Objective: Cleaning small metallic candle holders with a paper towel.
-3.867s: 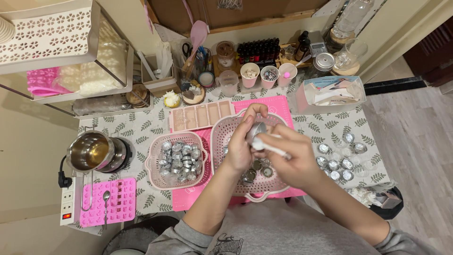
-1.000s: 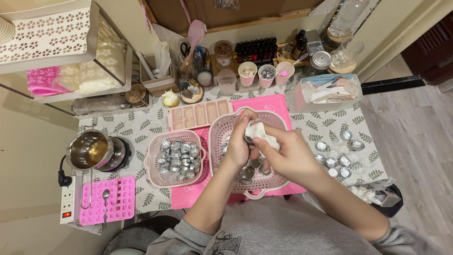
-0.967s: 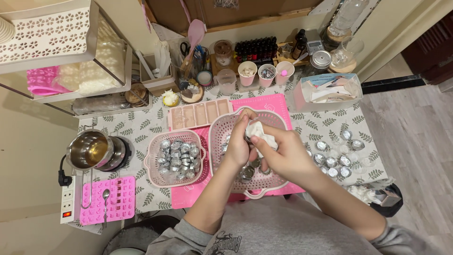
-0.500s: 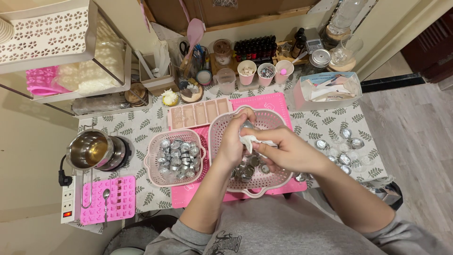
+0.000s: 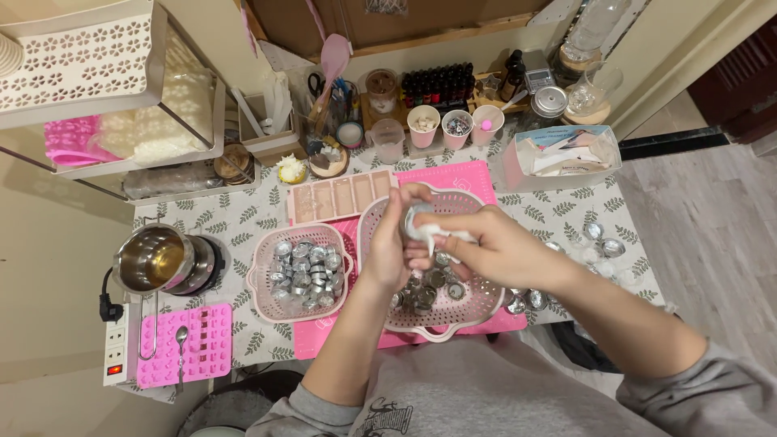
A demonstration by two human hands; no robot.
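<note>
My left hand holds a small silver metal cup over the right pink basket. My right hand presses a white tissue against that cup. Below the hands, several more small metal cups lie in this basket. A second pink basket to the left is full of shiny cups. Both baskets rest on a pink mat.
A pink rectangular mould tray lies behind the baskets. At the left are a steel pot, a pink silicone mould with a spoon, and a power strip. More metal cups sit at the right; jars, paper cups and small bottles line the back.
My hands have kept turning and wiping the cup above the right basket, shifting only slightly; the tissue moved from the cup's top to its side.
</note>
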